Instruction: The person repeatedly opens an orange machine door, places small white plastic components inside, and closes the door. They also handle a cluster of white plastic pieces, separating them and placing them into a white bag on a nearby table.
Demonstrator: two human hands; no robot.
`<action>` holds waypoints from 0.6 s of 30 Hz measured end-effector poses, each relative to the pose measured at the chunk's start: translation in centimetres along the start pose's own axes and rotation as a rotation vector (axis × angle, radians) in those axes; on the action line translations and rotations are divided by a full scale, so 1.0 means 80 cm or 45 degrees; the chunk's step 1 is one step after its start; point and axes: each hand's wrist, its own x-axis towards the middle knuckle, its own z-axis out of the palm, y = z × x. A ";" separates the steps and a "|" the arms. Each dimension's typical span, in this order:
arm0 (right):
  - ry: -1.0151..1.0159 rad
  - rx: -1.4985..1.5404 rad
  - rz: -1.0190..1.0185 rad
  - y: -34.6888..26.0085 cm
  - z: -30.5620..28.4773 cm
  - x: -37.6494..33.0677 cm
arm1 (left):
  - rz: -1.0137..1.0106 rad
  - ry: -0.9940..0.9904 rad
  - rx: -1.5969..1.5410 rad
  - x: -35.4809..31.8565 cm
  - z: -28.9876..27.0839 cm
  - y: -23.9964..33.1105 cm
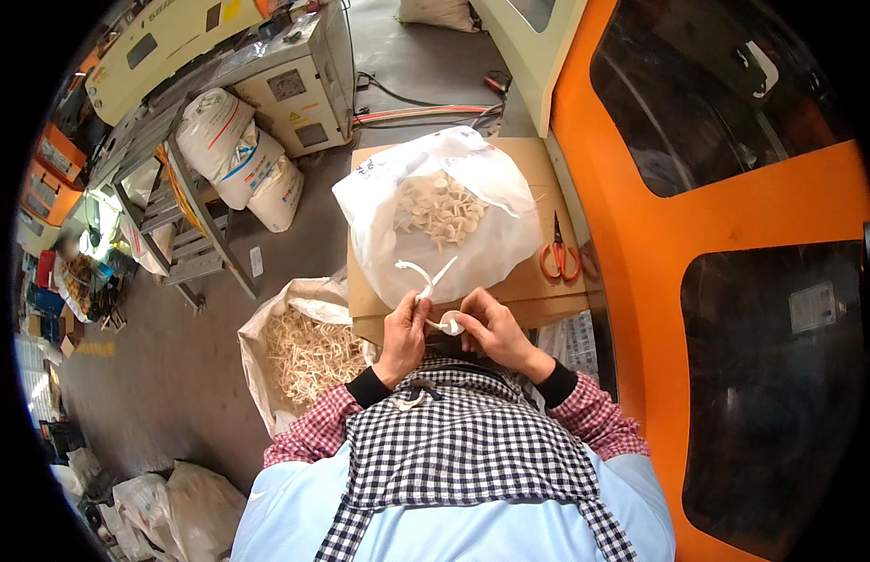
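My left hand (404, 339) is closed on a white moulded plastic runner (414, 273), whose curved, thin arms stick up past my fingers. Between my hands a small white round plastic piece (451, 324) sits at the end of another arm, pinched by the fingers of my right hand (498, 332). Just beyond them lies an open clear plastic bag (374, 211) holding many off-white, mushroom-shaped plastic parts (440, 208). It rests on a cardboard-covered surface (524, 164). To the right of the bag are orange-handled snips (559, 258), with nobody touching them.
A white woven sack (254, 339) full of thin plastic runners (313, 354) stands at lower left. Close on the right rises an orange machine (655, 281) with dark windows. Farther left are a metal step stand (186, 239), stacked white sacks (243, 159) and a grey cabinet (308, 89).
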 end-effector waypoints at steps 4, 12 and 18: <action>-0.026 0.473 0.210 0.023 -0.002 0.004 | -0.256 -0.102 -0.360 -0.003 0.009 0.020; -0.080 -0.292 0.014 0.024 -0.002 0.003 | 0.307 0.156 0.261 -0.014 0.005 0.032; 0.000 -0.166 0.135 0.091 -0.015 0.042 | 0.611 0.380 0.520 -0.039 -0.067 -0.009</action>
